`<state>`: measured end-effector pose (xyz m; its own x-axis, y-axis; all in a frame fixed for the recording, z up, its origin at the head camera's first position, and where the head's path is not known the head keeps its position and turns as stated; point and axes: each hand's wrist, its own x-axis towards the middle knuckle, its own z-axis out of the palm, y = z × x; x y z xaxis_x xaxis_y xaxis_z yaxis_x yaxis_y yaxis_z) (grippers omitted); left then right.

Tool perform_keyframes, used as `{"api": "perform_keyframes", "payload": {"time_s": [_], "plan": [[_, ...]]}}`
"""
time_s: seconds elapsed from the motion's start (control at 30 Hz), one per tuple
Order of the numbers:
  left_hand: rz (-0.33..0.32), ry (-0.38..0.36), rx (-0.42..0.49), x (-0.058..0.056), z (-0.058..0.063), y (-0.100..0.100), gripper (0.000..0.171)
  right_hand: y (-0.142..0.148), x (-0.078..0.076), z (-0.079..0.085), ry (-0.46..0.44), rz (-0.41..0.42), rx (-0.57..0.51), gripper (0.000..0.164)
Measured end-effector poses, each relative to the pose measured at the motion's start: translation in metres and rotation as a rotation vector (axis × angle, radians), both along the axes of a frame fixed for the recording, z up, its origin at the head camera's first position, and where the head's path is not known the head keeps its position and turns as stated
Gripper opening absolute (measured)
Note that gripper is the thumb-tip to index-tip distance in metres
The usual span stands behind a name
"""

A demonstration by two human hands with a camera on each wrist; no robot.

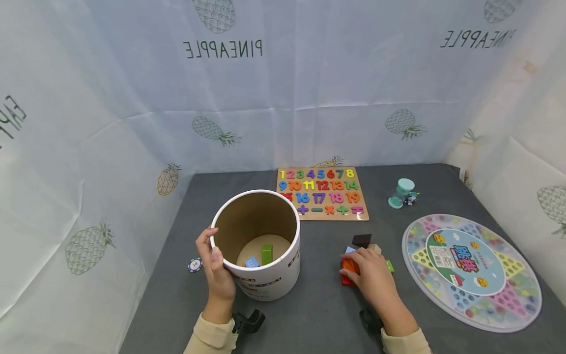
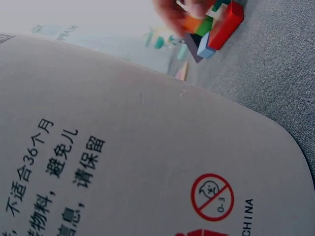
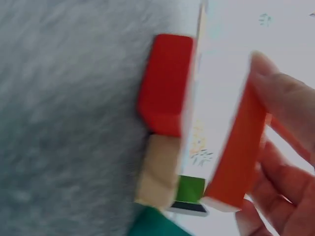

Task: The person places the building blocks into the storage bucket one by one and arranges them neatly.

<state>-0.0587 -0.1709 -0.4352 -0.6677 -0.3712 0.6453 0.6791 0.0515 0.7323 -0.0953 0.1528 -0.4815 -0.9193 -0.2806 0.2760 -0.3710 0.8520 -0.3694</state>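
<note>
My left hand (image 1: 219,278) holds the rim and side of a white round bucket (image 1: 276,282), which is tilted so that its inside shows. At its bottom lie a green block (image 1: 267,254) and a blue block (image 1: 252,262). My right hand (image 1: 376,278) pinches an orange block (image 3: 238,147) between thumb and fingers, just above the other blocks. Beneath and around it are a red block (image 3: 167,78), a plain wooden block (image 3: 160,169), a green block (image 3: 190,189), a teal block (image 3: 156,223), a light blue block (image 2: 205,46) and a black piece (image 1: 361,240).
A wooden number board (image 1: 316,215) lies behind the bucket. On the right is a round game board (image 1: 468,265), with a teal hourglass (image 1: 401,193) and a small figurine (image 1: 411,198) behind it. A poker chip (image 1: 194,265) lies left of the bucket.
</note>
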Motion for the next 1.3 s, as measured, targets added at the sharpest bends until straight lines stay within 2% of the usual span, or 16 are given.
{"api": "perform_keyframes", "payload": {"time_s": [0.1,0.3,0.5,0.7,0.83,0.93,1.07,1.2,1.3], "plan": [[0.008,0.013,0.004,-0.001,-0.001,-0.001,0.049,-0.003,0.001,0.010,0.062,-0.013,-0.080,0.041],[0.006,0.017,0.012,-0.002,-0.002,-0.003,0.050,-0.013,0.002,0.044,0.169,0.011,-0.289,0.046],[0.003,0.000,0.018,-0.001,-0.002,-0.002,0.049,-0.025,-0.001,0.080,0.289,0.151,-0.442,0.037],[0.005,0.000,0.021,0.001,-0.003,-0.001,0.049,-0.047,0.002,0.123,0.414,0.277,-0.684,0.030],[-0.001,0.006,0.024,0.001,-0.002,-0.002,0.049,-0.067,0.012,0.159,0.441,0.389,-0.833,0.029],[-0.001,0.004,0.024,0.001,-0.002,-0.002,0.049,-0.080,0.018,0.177,0.424,0.476,-0.911,0.029],[0.004,0.001,0.018,0.001,-0.001,-0.001,0.049,-0.093,0.015,0.179,0.385,0.543,-0.932,0.027],[0.002,0.006,0.011,0.000,0.000,-0.001,0.049,-0.106,0.003,0.165,0.344,0.589,-0.917,0.027],[0.006,0.009,0.001,-0.001,0.001,-0.001,0.050,-0.116,-0.006,0.154,0.320,0.596,-0.861,0.025]]}}
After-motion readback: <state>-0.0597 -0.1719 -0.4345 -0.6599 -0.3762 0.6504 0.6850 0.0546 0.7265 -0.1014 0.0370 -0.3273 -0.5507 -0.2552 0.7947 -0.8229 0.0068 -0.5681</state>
